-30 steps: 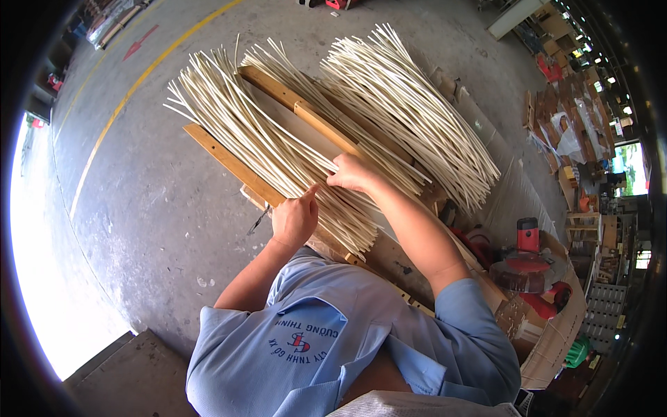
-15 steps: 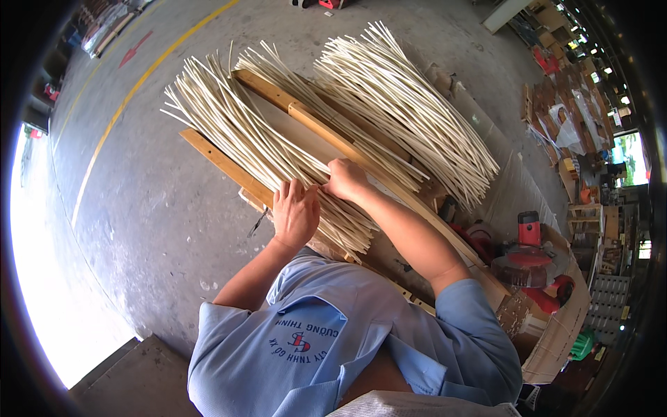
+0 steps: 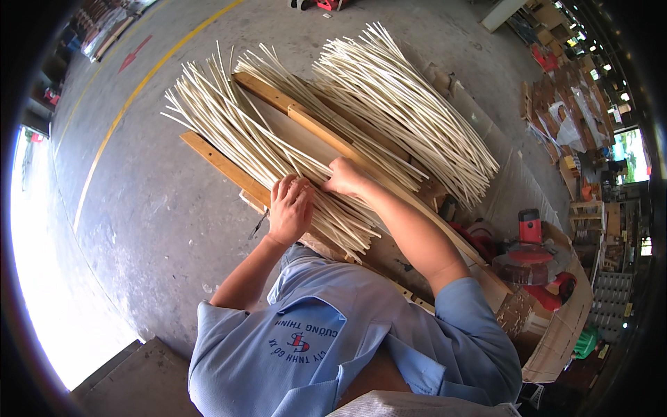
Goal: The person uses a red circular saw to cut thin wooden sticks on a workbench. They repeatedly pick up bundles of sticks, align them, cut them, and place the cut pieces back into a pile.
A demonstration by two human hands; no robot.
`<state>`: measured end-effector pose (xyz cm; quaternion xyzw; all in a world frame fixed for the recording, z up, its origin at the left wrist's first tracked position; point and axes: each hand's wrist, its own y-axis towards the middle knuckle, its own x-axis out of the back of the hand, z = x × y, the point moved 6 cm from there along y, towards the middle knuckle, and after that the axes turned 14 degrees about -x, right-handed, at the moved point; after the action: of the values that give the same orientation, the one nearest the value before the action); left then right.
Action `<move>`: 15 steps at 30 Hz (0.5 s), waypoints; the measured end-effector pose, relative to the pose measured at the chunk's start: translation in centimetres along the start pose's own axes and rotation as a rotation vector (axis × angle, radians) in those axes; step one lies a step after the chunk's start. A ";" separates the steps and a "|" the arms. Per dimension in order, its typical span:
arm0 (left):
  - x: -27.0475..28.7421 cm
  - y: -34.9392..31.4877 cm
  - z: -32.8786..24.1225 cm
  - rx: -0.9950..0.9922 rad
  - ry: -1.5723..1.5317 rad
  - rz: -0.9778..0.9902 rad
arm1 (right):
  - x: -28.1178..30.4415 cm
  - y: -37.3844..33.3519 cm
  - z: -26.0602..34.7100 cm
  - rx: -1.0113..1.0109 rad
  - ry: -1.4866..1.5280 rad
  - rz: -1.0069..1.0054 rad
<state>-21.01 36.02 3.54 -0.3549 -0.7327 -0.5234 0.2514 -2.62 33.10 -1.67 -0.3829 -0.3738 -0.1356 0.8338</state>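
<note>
A bundle of long, pale rattan canes lies lengthwise between two wooden rails in front of me. My left hand rests on the near part of this bundle, its fingers curled over the canes by the left rail. Close beside it on the right, my right hand is closed in a pinch on one or a few canes at the bundle's right side. Its fingertips are partly hidden. One cane bows out from the bundle toward that hand.
Right of the middle rail lie a thinner bunch and a large bundle of canes. A red power saw stands at the right beside a cardboard box. Stacked wood lies farther right.
My left hand has shifted slightly left and away from my right hand. The right hand has hardly moved, and a cane now bows out more from the bundle beside it.
</note>
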 end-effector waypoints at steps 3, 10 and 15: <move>-0.1 -0.2 0.0 -0.009 0.018 0.009 | 0.7 0.2 -0.5 -0.017 0.058 0.052; -0.9 0.4 0.2 -0.010 -0.010 0.097 | 2.1 0.5 -0.7 0.044 0.076 0.089; -2.0 0.2 0.5 -0.021 0.005 0.101 | 3.8 -0.9 0.4 -0.073 -0.146 -0.072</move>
<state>-19.63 36.02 2.06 -0.3930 -0.7077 -0.5184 0.2756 -0.71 33.02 1.80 -0.4084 -0.4417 -0.1506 0.7845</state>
